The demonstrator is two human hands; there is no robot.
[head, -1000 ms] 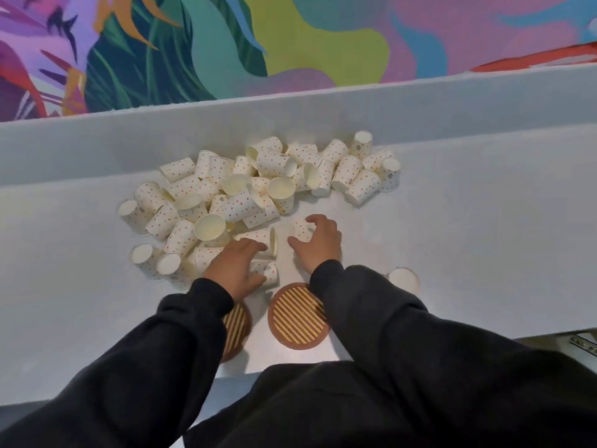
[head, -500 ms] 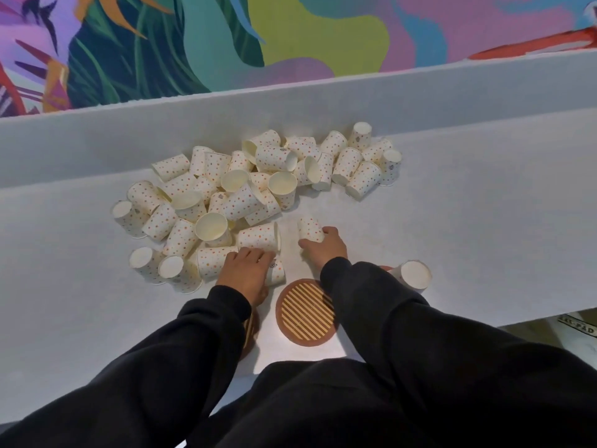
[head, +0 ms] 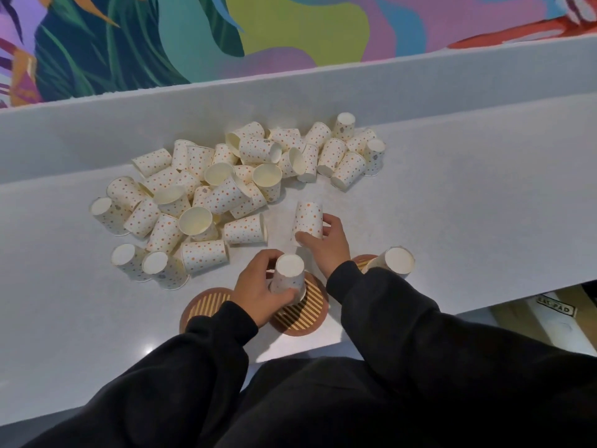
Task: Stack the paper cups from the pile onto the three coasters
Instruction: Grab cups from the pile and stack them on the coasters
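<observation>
Head — left hand [head: 258, 295] grips inverted cup [head: 288, 276], right hand [head: 326, 245] second cup [head: 307, 221]

Your right sleeve [head: 387, 305] hides most of the right coaster [head: 363, 260]. Your left hand [head: 255, 292] and its sleeve cover part of the left coaster [head: 206, 302]. The small label [head: 556, 308] below the bench [head: 468, 205] is too blurry to read.

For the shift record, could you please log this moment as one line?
left hand: grips inverted cup at middle coaster | right hand: grips second cup | right coaster: third cup | left coaster: bare
</observation>
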